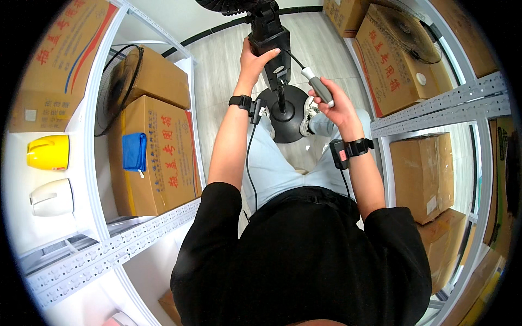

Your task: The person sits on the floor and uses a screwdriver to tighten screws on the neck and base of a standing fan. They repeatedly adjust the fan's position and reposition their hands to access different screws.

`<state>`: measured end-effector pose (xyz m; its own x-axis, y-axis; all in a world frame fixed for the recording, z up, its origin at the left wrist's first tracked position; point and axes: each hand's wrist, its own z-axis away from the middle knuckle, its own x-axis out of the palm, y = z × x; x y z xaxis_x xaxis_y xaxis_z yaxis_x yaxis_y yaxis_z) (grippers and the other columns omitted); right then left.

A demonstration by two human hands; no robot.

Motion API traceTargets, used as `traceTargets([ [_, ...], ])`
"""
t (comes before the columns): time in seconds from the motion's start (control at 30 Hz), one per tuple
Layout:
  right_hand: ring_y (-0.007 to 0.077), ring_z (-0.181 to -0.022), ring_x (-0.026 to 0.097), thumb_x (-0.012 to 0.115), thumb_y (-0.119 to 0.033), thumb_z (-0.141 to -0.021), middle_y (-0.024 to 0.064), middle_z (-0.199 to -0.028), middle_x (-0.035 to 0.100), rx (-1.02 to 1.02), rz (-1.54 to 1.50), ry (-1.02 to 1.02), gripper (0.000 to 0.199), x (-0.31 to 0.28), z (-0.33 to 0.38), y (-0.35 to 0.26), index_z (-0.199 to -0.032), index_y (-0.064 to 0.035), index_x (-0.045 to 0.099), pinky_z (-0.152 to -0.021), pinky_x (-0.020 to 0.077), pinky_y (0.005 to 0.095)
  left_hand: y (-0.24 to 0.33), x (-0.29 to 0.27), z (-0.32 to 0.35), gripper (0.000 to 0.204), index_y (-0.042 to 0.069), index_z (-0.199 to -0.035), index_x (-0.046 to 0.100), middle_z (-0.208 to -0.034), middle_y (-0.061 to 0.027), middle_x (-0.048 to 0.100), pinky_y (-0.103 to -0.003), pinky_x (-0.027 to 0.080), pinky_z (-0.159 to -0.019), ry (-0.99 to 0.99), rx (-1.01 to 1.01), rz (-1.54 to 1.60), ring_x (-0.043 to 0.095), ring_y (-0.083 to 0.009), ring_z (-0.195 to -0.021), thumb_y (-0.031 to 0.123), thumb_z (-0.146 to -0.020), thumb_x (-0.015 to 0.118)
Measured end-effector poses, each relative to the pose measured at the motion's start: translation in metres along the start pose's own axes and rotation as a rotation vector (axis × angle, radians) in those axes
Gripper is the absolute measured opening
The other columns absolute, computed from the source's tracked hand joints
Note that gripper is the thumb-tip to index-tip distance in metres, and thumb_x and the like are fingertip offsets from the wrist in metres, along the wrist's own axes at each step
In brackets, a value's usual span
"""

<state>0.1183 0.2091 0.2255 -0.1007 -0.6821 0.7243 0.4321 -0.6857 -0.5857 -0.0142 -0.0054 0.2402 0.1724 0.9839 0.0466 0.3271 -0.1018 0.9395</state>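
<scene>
While clasping a black stand fan from its left side with the left hand, grips a grey-and-white screwdriver by its handle in the right hand. Points the black shaft toward the fan's right side; cannot tell contact there. Has the fan at far centre, with its round base between the shoes. Has a folded blue cloth on a cardboard box at left, a wire grille on another box at far right.

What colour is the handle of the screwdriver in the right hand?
The screwdriver handle is grey and white, best seen in the head view.
</scene>
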Motion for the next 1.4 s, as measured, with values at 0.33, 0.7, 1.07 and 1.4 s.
traceTargets([
  [0.33,0.0181,-0.071,0.064,0.065,-0.027,-0.087,0.0139,-0.095,0.066,-0.389,0.817,0.342,0.037,0.013,0.008,0.000,-0.114,-0.0034,0.055,-0.057,0.0498,0.0309,-0.003,0.001,-0.002,0.056,0.005,-0.114,0.048,-0.106,-0.0055,0.059,-0.029,0.046,-0.085,0.003,0.005,0.017,0.058,-0.0145,-0.096,0.011,-0.069,0.080],
  [0.7,0.0188,-0.081,0.063,0.069,-0.028,-0.081,0.0121,-0.093,0.065,-0.898,1.542,0.496,0.038,0.009,0.010,0.013,-0.111,-0.0063,0.059,-0.065,0.0480,0.0327,0.000,0.002,-0.002,0.056,0.004,-0.111,0.047,-0.103,-0.0058,0.058,-0.028,0.047,-0.082,-0.001,-0.004,0.009,0.057,-0.0140,-0.093,0.014,-0.068,0.081],
  [1.07,0.0072,-0.066,0.059,0.068,-0.028,-0.084,0.0013,-0.082,0.064,-0.423,1.073,0.315,0.041,-0.002,-0.003,-0.006,-0.116,-0.0029,0.059,-0.052,0.0397,0.0202,-0.001,0.001,-0.011,0.061,0.001,-0.112,0.046,-0.103,-0.0066,0.057,-0.028,0.047,-0.082,-0.017,-0.013,-0.049,0.057,-0.0155,-0.092,0.016,-0.066,0.083],
  [1.4,0.0110,-0.065,0.063,0.071,-0.028,-0.080,0.0049,-0.079,0.067,-0.486,1.072,0.335,0.039,-0.013,-0.006,-0.021,-0.111,-0.0058,0.064,-0.062,0.0483,0.0258,0.019,0.003,-0.042,0.077,-0.002,-0.120,0.045,-0.110,-0.0148,0.061,-0.032,0.047,-0.087,0.015,0.201,-0.352,0.060,-0.0227,-0.101,0.032,-0.063,0.084],
])
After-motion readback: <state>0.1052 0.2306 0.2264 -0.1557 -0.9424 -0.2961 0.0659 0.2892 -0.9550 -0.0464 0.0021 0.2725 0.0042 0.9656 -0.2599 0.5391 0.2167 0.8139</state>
